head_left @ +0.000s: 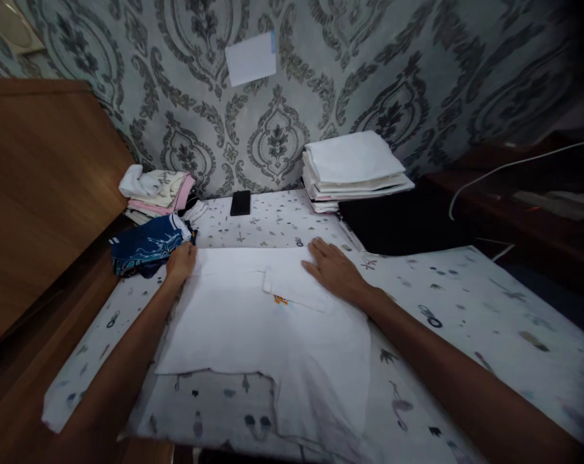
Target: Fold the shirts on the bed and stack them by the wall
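A white shirt (234,322), partly folded, lies spread on the patterned sheet in front of me. It bears a small orange emblem (280,299) near its middle. At the shirt's far left corner, my left hand (180,261) has its fingers curled on the edge of the cloth. My right hand (338,270) rests on the far right part, fingers stretched out flat over the fabric. The near right portion of the shirt hangs toward me in loose creases.
Folded dark blue clothing (149,245) sits beside my left hand, with a small clothes pile (161,193) behind. A black phone (240,203) lies near the wall. White folded cloths (354,161) are stacked at back right by a black flat item (403,222). A wooden panel (40,187) stands left.
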Action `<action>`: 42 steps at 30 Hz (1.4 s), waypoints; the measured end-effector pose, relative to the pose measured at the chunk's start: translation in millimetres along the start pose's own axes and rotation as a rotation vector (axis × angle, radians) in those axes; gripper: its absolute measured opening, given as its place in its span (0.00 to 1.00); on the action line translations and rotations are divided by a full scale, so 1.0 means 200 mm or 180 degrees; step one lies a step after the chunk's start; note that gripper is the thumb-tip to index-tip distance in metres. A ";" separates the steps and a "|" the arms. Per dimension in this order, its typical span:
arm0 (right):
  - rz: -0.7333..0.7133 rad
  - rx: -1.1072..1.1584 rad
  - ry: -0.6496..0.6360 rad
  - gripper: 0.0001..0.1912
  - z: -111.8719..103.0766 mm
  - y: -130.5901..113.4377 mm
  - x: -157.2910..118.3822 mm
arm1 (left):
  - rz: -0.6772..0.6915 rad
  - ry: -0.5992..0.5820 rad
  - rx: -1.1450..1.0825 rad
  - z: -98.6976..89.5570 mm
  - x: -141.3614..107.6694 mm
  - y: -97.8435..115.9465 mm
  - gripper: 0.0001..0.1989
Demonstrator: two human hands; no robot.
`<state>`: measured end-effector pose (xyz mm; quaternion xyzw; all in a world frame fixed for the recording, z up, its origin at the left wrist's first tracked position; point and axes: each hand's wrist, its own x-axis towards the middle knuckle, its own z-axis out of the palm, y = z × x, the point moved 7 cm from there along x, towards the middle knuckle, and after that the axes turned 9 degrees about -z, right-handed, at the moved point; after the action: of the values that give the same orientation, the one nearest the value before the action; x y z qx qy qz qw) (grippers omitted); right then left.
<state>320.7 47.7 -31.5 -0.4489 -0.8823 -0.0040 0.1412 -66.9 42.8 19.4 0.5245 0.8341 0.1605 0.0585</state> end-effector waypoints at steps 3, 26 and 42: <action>0.0001 -0.0002 0.0013 0.36 -0.01 0.00 0.00 | -0.0160 0.0182 0.0402 0.00 -0.07 0.01 0.18; -0.1223 0.0484 -0.0568 0.29 -0.09 -0.42 -0.06 | 0.1581 -0.0772 0.0808 0.22 -0.37 0.22 0.37; -0.0848 0.1035 -0.0446 0.23 -0.32 -0.39 -0.78 | 0.1212 -0.0700 0.0815 -0.05 -0.58 -0.37 0.38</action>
<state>361.6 -131.5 -1.0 -0.2988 -0.9305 0.1509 0.1483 -80.6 -92.9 -3.9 0.6896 0.7225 0.0037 0.0506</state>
